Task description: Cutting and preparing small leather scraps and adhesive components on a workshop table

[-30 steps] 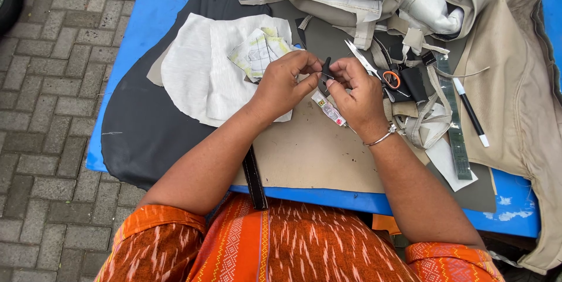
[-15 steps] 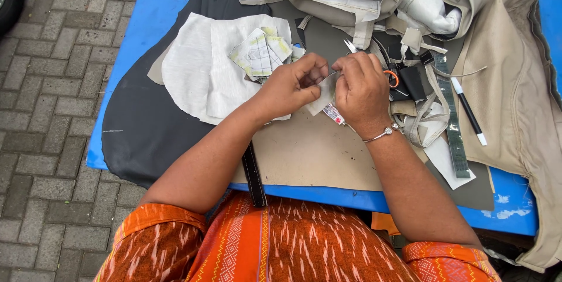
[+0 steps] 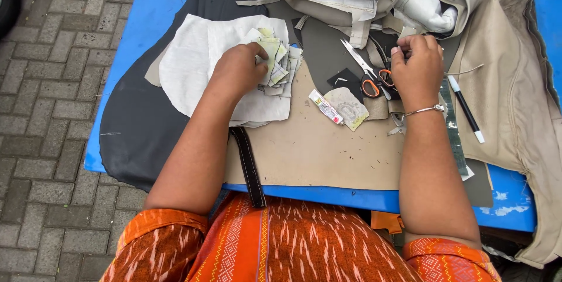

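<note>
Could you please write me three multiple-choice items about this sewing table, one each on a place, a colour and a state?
1. Where do the scissors lie?
A. On the brick floor
B. Beside the right hand
C. Under the white cloth

2. What colour are the scissor handles?
A. Orange
B. Green
C. White

3. What is the left hand doing?
A. Resting on a stack of small fabric pieces
B. Gripping the scissors
C. Hanging off the table

Answers: 1 B, the blades lie just left of that hand. 2 A, the loops are orange. 3 A, its fingers touch the stack.

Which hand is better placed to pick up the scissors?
Right, likely. The right hand rests just beside the orange-handled scissors, fingers near their handles. The left hand sits farther off, on the stack of small fabric pieces.
</note>
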